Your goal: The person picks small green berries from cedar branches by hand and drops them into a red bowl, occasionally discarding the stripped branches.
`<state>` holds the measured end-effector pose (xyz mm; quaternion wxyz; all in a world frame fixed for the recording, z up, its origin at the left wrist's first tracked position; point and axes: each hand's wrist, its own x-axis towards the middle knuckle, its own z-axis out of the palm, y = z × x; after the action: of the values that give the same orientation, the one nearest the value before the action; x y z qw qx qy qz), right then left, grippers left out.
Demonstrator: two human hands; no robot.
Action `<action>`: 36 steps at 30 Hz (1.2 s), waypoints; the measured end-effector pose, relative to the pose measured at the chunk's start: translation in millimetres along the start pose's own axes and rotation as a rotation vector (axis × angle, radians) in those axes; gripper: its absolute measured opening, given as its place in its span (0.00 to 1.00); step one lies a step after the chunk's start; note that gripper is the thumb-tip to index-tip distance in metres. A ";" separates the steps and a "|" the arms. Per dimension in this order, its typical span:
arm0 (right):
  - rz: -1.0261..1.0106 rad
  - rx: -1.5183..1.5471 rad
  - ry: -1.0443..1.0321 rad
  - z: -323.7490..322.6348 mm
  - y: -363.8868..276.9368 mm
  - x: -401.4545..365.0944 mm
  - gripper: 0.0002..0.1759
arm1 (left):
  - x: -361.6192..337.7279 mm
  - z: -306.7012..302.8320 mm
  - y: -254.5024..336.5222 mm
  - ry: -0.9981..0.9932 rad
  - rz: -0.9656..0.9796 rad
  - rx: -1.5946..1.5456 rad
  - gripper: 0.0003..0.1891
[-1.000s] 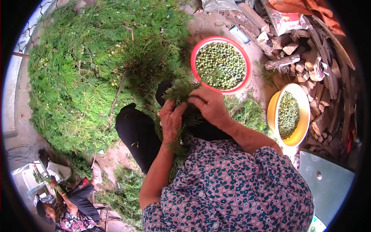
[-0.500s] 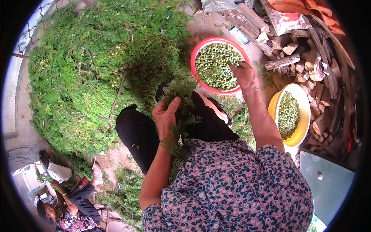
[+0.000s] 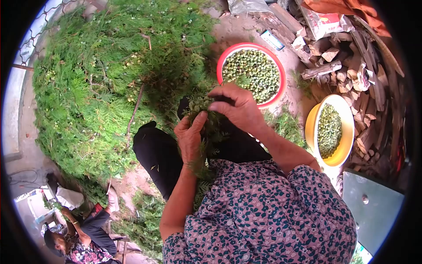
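My left hand (image 3: 190, 135) is closed round a leafy evergreen sprig (image 3: 203, 105) bearing pale green cones, held above my lap. Close beside it, my right hand (image 3: 237, 105) reaches in from the right, thumb and fingers curved around the cones at the sprig's tip; a gap shows between thumb and forefinger. Whether the fingertips touch a cone is hard to see. Just beyond my right hand stands a red-rimmed basin (image 3: 281, 75) filled with small green cones, with a bit of leaf lying on them.
A big heap of cut evergreen branches (image 3: 88, 101) covers the ground ahead and left. A yellow basin (image 3: 349, 132) of cones stands right, before stacked firewood (image 3: 351, 83). A grey metal panel (image 3: 373, 198) is lower right. Another person (image 3: 83, 237) sits lower left, holding a sprig.
My right hand has moved left from over the red-rimmed basin to the sprig's tip. My left hand keeps its hold in nearly the same place.
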<state>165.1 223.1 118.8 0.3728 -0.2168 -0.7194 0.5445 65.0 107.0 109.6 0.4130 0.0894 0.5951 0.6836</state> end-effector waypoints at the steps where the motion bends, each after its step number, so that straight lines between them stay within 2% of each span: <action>1: 0.064 -0.046 -0.044 2.7 -3.8 -1.6 0.13 | -0.1 -2.7 -2.1 -0.021 0.022 0.020 0.07; 2: 0.128 -0.094 -0.088 4.8 -5.8 -1.9 0.14 | -0.2 -4.2 -3.3 -0.044 0.045 0.039 0.07; 4: 0.073 -0.074 -0.067 8.6 -0.2 -3.7 0.15 | -2.7 -3.3 -3.1 -0.037 0.060 0.038 0.07; 6: 0.261 0.069 -0.104 9.0 -1.7 -5.0 0.13 | -5.2 -2.6 -3.2 -0.032 0.077 0.037 0.08; 7: 0.260 0.068 -0.105 9.3 0.5 -6.1 0.13 | -6.6 -2.7 -3.3 -0.054 0.071 0.009 0.08; 9: 0.495 0.459 -0.098 9.6 7.5 -8.9 0.09 | -7.9 -4.1 -3.3 -0.076 0.068 -0.019 0.09; 10: 0.495 0.458 -0.099 5.5 7.3 -8.2 0.09 | -7.8 -5.7 -3.3 -0.092 0.066 0.000 0.08; 12: 0.814 0.783 -0.112 -5.7 5.6 -5.7 0.08 | -8.2 -7.4 -4.0 -0.108 0.063 0.018 0.08; 19: 0.622 0.740 -0.139 -9.6 -9.2 -6.8 0.09 | -13.6 -6.5 2.0 -0.173 0.154 0.187 0.08; 21: 0.591 0.631 -0.218 -12.9 -5.4 -9.1 0.09 | -13.5 -7.8 1.7 -0.186 0.184 0.239 0.07; 22: 0.591 0.631 -0.218 -12.5 -5.9 -9.2 0.09 | -13.0 -8.8 0.2 -0.221 0.268 0.357 0.07; 23: 0.447 0.480 -0.247 -11.6 -6.9 -9.3 0.10 | -12.5 -9.6 -1.1 -0.256 0.353 0.475 0.06; 24: 0.303 0.330 -0.275 -11.4 -7.4 -9.6 0.10 | -11.6 -10.0 -2.0 -0.258 0.352 0.475 0.06; 26: 0.229 0.289 -0.338 -15.8 -0.5 -9.4 0.11 | -9.9 -10.0 -3.1 -0.304 0.503 0.598 0.06; 27: 0.154 0.249 -0.403 -17.3 2.0 -9.2 0.11 | -10.2 -9.0 -1.6 -0.304 0.503 0.598 0.06; 30: 0.088 0.152 -0.397 -17.5 1.8 -9.7 0.10 | -12.2 -4.8 3.7 -0.328 0.601 0.696 0.08; 31: 0.089 0.151 -0.395 -17.5 -1.0 -10.4 0.10 | -12.6 -3.8 4.1 -0.322 0.621 0.732 0.08; 33: 0.436 0.323 -0.350 -16.9 -9.6 -13.1 0.08 | -13.8 -3.7 3.4 -0.318 0.639 0.769 0.08; 34: 0.437 0.323 -0.349 -17.1 -9.6 -13.9 0.08 | -14.3 -4.4 2.8 -0.310 0.634 0.795 0.07; 36: 0.677 0.477 -0.286 -17.8 -9.0 -15.6 0.07 | -14.5 -4.3 2.6 -0.307 0.627 0.821 0.06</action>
<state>189.5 220.2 125.0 0.1095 -0.2704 -0.5065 0.8114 70.4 94.2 116.1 0.2026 0.5156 0.6910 0.4643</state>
